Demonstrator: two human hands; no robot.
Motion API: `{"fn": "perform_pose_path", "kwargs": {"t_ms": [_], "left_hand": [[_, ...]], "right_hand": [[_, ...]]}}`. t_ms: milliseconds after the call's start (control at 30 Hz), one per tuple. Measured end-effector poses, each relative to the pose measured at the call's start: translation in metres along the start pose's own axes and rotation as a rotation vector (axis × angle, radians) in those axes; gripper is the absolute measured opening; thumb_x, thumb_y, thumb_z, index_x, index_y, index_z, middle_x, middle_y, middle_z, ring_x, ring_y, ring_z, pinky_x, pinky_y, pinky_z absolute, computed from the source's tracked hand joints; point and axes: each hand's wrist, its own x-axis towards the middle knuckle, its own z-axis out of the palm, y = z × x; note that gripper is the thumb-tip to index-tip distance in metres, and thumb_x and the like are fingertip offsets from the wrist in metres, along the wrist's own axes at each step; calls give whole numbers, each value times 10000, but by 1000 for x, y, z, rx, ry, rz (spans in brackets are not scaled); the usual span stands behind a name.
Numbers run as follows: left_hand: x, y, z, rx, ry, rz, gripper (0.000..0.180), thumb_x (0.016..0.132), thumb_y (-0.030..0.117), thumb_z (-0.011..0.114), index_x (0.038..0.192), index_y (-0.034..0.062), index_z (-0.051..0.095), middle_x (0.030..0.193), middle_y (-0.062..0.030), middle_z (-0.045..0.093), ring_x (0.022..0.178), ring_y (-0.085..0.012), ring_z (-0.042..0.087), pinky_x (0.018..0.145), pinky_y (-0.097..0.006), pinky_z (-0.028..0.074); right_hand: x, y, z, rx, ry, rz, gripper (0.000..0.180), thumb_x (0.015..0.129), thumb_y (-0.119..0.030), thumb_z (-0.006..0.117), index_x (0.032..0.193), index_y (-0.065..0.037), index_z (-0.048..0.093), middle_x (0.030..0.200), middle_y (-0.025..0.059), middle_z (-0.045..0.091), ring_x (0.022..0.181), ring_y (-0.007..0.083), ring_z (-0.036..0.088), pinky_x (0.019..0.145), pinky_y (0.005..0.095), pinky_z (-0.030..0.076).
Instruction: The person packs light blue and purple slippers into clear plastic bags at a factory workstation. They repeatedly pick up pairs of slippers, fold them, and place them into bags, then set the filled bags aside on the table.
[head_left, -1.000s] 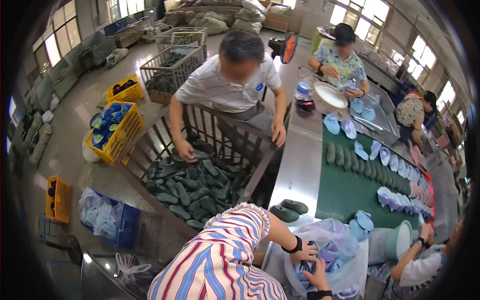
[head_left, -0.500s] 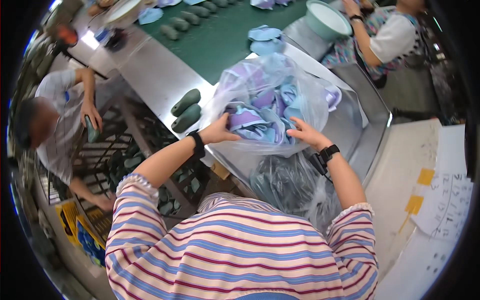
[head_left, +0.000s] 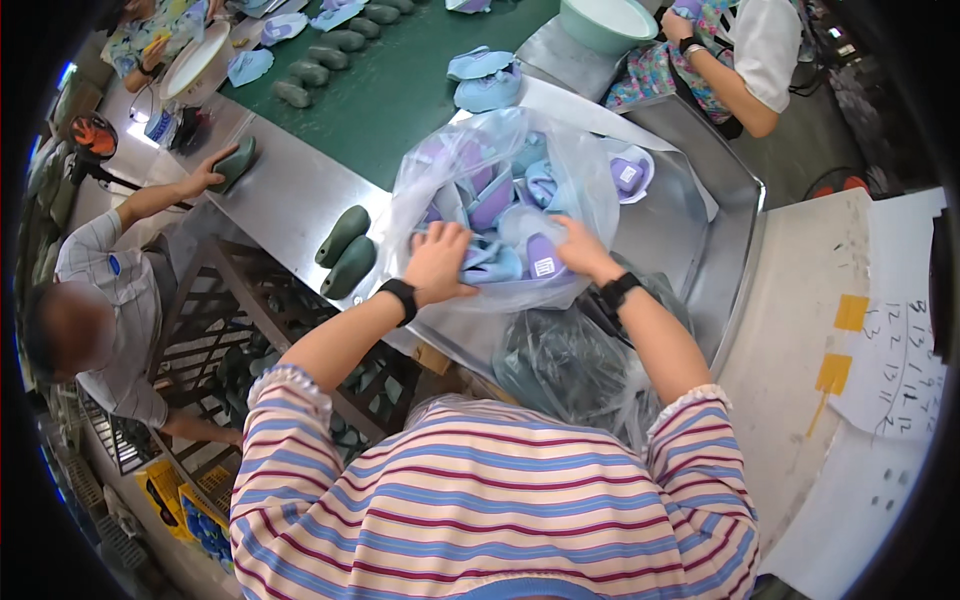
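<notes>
Bag [head_left: 500,190] of lilac shoe pieces under both hands [head_left: 437,262] [head_left: 580,250], each grip closed on its plastic.

A clear plastic bag [head_left: 500,190] sits open on the steel tabletop [head_left: 280,200], bulging and crumpled, its mouth turned toward the person. It is stuffed with light blue and purple shoe pieces [head_left: 495,200] heaped at all angles, some near the opening, some pressed against the film.

A glossy, crinkled clear plastic bag [head_left: 500,200] lies on a smooth, brushed-metal table [head_left: 290,200] beside matt green belting [head_left: 400,90].
</notes>
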Motion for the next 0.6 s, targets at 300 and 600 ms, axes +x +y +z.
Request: {"fn": "perform_pose_path", "kwargs": {"t_ms": [300, 600], "left_hand": [[2, 67, -56, -880, 258, 387, 922, 672, 394, 738, 1336, 14, 223, 1290, -161, 344, 1180, -309, 367, 953, -399, 331], [0, 44, -80, -1890, 149, 23, 507, 843, 233, 588, 1248, -3, 393, 1183, -105, 515, 1062, -221, 522, 909, -374, 425]], "right_hand": [[-83, -62, -21, -16, 871, -792, 555, 680, -74, 553, 1220, -11, 442, 1238, 205, 461, 1128, 335, 451, 951, 389, 346], [-123, -79, -27, -2, 630, -1064, 593, 692, -137, 635, 1233, -37, 416, 1277, 197, 413, 1225, 349, 356, 1007, 404, 293]]}}
